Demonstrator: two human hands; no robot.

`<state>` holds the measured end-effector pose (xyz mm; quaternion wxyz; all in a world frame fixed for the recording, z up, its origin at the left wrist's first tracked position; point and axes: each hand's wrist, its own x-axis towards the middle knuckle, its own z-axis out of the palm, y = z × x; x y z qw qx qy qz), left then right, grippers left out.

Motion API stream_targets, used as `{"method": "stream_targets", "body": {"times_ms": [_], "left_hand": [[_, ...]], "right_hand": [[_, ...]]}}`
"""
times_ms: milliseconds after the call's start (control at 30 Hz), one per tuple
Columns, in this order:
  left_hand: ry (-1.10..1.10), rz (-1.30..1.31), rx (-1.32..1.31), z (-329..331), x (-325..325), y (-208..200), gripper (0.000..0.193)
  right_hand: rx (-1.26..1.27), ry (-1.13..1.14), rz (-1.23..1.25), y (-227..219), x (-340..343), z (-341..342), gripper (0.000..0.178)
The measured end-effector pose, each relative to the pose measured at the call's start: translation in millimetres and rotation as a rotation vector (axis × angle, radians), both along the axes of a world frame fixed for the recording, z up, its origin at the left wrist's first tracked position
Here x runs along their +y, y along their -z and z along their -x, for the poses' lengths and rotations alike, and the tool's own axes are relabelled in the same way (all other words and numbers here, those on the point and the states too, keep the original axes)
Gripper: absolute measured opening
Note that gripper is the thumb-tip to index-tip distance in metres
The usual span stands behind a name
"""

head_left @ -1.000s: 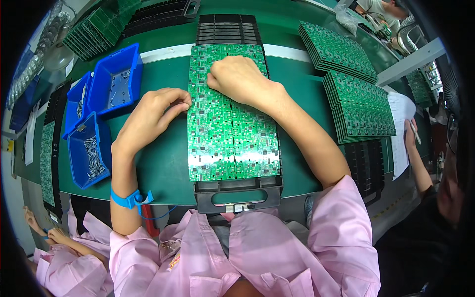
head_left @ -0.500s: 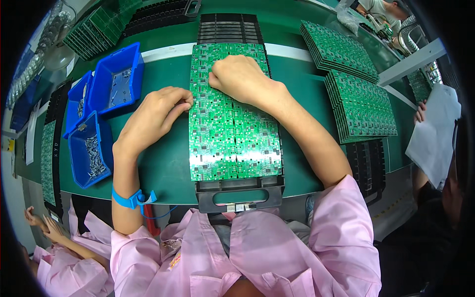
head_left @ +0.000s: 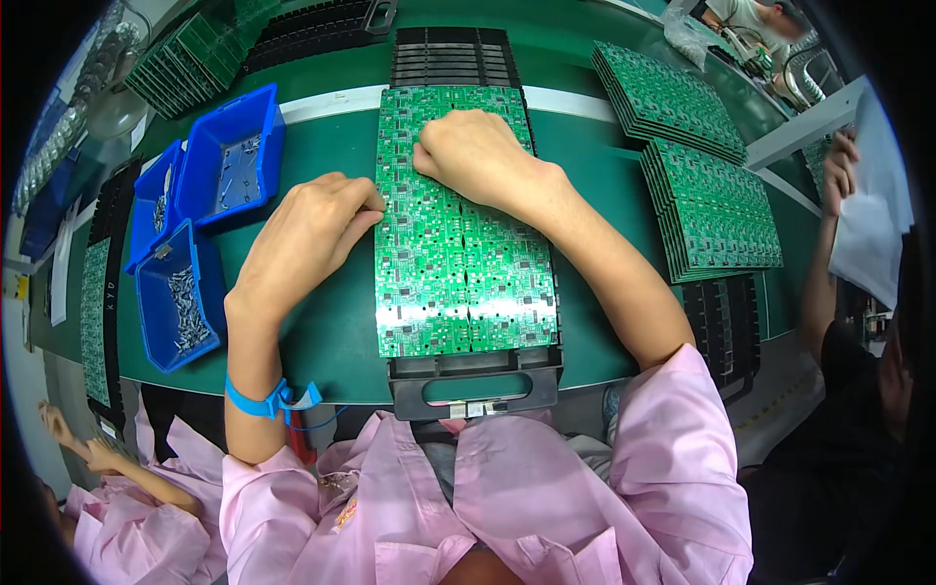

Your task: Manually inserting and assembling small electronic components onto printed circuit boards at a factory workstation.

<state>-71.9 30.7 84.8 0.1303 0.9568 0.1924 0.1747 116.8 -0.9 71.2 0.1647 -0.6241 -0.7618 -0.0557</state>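
Observation:
A large green circuit board panel lies lengthwise in a black carrier with a cut-out handle at its near end. Over the panel's upper part rests my right hand, curled with the fingers folded under; whatever it holds is hidden beneath. My left hand is at the panel's left edge, thumb and fingertips brought together in a pinch. Anything between those fingertips is too small to make out. A blue wrist strap with a cord circles my left wrist.
Blue bins of small metal parts stand to the left. Stacked green boards sit at the right, beside a white post. Another black carrier lies near them. At far right a person holds a white sheet; another person's hands show lower left.
My left hand has shifted slightly, its fingertips a little lower along the panel's edge. My right hand stays put. The person at right has raised the white sheet.

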Motion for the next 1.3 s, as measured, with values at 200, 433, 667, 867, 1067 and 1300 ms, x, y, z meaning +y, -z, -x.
{"method": "stream_targets", "body": {"times_ms": [200, 433, 667, 867, 1067, 1300], "left_hand": [[-0.042, 0.477, -0.118, 2, 8, 3, 0.008], [-0.146, 1.054, -0.25, -3, 16, 11, 0.01], [-0.168, 1.054, -0.26, -1, 18, 14, 0.01], [-0.157, 1.03, -0.276, 1, 14, 16, 0.011], [-0.151, 0.989, -0.262, -1, 19, 10, 0.01], [-0.136, 1.004, -0.252, 2, 18, 10, 0.01]], "right_hand": [[0.007, -0.008, 0.001, -1, -1, -1, 0.025], [0.0, 0.012, 0.01, -3, 0, -1, 0.025], [-0.015, 0.003, -0.008, -1, 3, 1, 0.024], [-0.002, 0.015, 0.02, 0, -1, 4, 0.024], [-0.009, 0.016, 0.056, -10, 1, 1, 0.024], [0.017, -0.005, 0.012, -5, 1, 3, 0.024]]}}
